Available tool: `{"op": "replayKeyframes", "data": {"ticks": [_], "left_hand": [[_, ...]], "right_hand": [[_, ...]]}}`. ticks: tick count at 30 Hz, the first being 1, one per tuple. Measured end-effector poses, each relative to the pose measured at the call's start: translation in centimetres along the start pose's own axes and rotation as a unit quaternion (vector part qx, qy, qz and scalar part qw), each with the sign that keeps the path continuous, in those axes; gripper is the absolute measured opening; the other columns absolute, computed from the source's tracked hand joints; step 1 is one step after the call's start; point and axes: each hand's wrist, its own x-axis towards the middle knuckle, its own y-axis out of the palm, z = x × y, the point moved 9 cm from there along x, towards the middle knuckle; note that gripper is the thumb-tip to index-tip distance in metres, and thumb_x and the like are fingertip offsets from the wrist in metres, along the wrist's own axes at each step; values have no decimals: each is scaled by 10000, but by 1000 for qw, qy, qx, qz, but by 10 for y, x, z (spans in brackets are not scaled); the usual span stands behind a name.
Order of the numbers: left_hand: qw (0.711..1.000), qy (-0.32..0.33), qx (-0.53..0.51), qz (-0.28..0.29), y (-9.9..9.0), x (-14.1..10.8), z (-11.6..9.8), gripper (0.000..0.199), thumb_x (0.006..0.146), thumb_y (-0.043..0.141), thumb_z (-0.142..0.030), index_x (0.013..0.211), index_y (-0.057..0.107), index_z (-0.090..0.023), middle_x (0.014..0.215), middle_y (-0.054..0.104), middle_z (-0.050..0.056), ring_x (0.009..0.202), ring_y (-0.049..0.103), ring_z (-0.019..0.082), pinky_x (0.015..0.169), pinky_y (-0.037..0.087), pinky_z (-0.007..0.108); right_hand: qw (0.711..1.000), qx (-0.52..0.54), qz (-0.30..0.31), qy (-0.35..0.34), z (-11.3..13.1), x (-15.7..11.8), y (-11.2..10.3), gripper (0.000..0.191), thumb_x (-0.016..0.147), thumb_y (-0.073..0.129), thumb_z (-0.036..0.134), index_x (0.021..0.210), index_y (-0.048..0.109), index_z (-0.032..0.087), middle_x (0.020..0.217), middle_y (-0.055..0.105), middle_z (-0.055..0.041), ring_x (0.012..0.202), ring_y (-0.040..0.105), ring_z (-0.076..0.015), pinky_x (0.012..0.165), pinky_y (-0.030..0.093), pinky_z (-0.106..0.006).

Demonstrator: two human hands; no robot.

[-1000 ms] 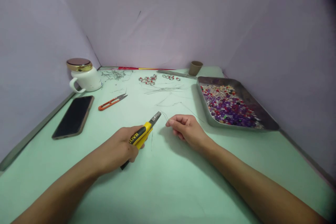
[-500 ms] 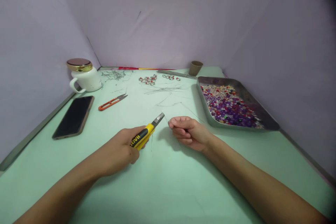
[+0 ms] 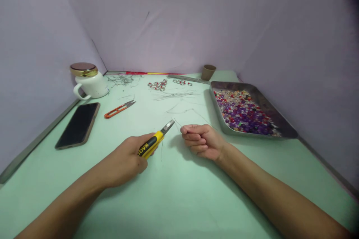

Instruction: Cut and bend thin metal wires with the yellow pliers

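My left hand [image 3: 129, 160] is closed around yellow-and-black pliers [image 3: 151, 145], their metal nose pointing up and to the right. Facing it, my right hand [image 3: 203, 142] is closed, thumb against forefinger, pinching a thin wire [image 3: 177, 124]. The wire's free end reaches toward the pliers' tip; whether the two touch is too fine to tell. Just right of the pliers, another short wire [image 3: 162, 151] lies on the green tabletop [image 3: 179, 201]. Beyond my hands, a bent wire [image 3: 179, 112] rests on the table.
Orange thread snips [image 3: 119, 109], a phone [image 3: 78, 125] and a lidded white mug [image 3: 92, 85] are at left. Farther back lie wire scraps [image 3: 122, 79], straight wires [image 3: 176, 95] and red-and-clear beaded pieces [image 3: 157, 84]. A brown cup [image 3: 208, 72] and a metal bead tray [image 3: 290, 133] stand at right.
My right hand's lower fingers have curled in slightly, and the wire's end now tilts more to the left. My left hand and the pliers have barely shifted.
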Motion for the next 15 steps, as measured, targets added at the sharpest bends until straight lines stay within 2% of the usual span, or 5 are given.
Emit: {"op": "replayKeyframes", "data": {"ticks": [15], "left_hand": [[999,15,36,-16,-3,2,0,308,533,356,-62,766,487,-214,642,415,-55,554,343,101,489,273,204]], "right_hand": [[999,23,20,31,-6,-1,4,89,743,452,86,672,503,104,467,263,82,331,182,-14,269,122,-84]]}}
